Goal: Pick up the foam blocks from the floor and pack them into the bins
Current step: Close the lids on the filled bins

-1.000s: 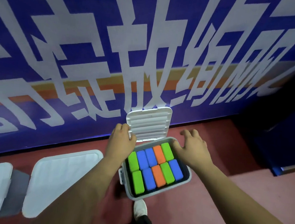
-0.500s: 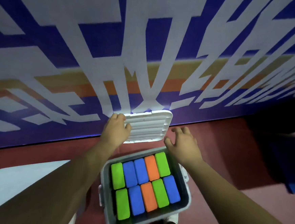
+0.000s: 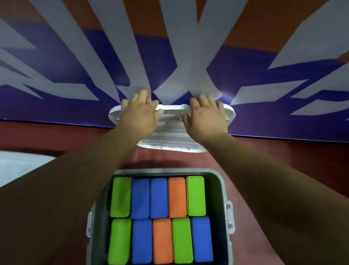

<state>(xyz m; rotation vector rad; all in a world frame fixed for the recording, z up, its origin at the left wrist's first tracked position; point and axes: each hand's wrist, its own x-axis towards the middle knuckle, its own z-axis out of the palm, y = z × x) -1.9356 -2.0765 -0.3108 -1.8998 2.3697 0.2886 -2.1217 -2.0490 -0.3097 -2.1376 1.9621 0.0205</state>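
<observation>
A grey bin stands on the red floor right below me, filled with two rows of green, blue and orange foam blocks. Beyond it a white ribbed lid leans against the blue banner wall. My left hand grips the lid's top left edge, fingers curled over it. My right hand holds the top right edge the same way. Both forearms reach over the bin's two sides.
A blue, white and orange banner wall rises just behind the lid. Another white lid or bin top lies on the floor at the left. Red floor extends to the right.
My head has moved forward and down, so the bin is now close beneath me. Both hands went from the bin's far rim to the leaning lid and took hold of its top edge.
</observation>
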